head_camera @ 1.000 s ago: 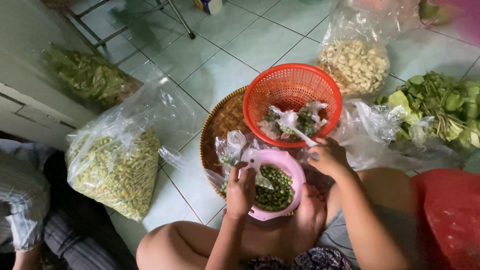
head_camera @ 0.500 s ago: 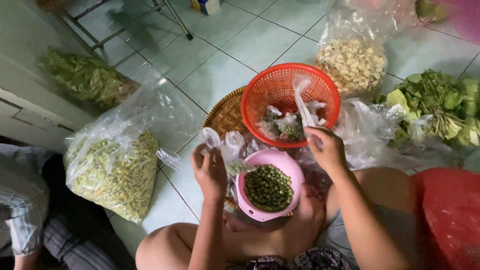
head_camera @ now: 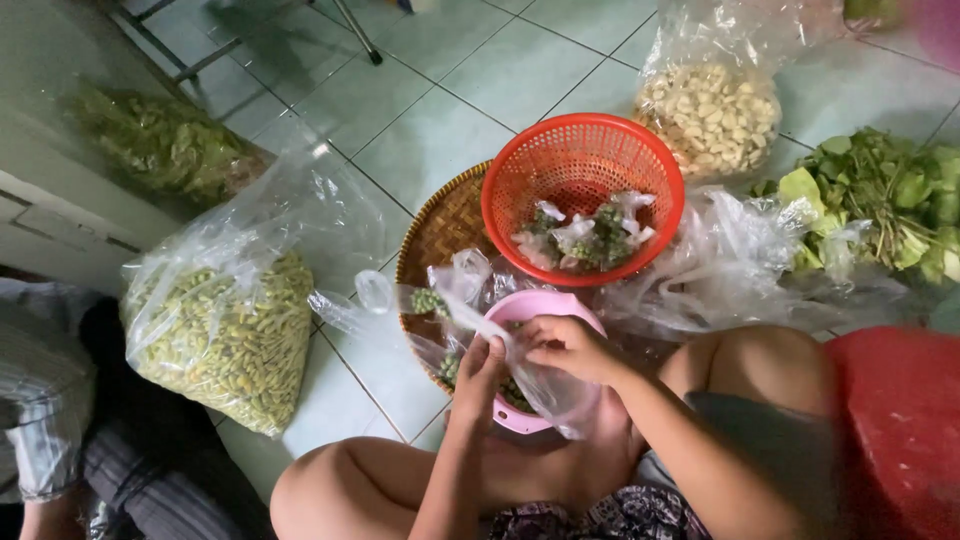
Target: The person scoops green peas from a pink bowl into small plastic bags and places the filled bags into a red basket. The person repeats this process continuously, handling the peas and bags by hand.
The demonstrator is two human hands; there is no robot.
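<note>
A pink bowl (head_camera: 578, 303) of small green peppercorn-like bits rests on my lap, partly over a woven tray (head_camera: 445, 232). My left hand (head_camera: 482, 374) and my right hand (head_camera: 566, 348) meet above the bowl, both pinching a small clear plastic bag (head_camera: 545, 390) that drapes over the bowl's near side. Behind the bowl stands a red plastic basket (head_camera: 580, 160) holding several small filled clear bags (head_camera: 590, 232).
A big clear bag of green pods (head_camera: 225, 335) sits at left. A bag of pale pieces (head_camera: 712, 115) stands at the back right, leafy greens (head_camera: 880, 195) at right, loose clear bags (head_camera: 740, 265) beside the basket, a red stool (head_camera: 900, 430) near right. Another person's clothed leg (head_camera: 60, 420) is far left.
My left hand came back from the loose bags at left to the bowl. My right hand dropped from the basket's edge. Both now grip one small clear bag over the bowl.
</note>
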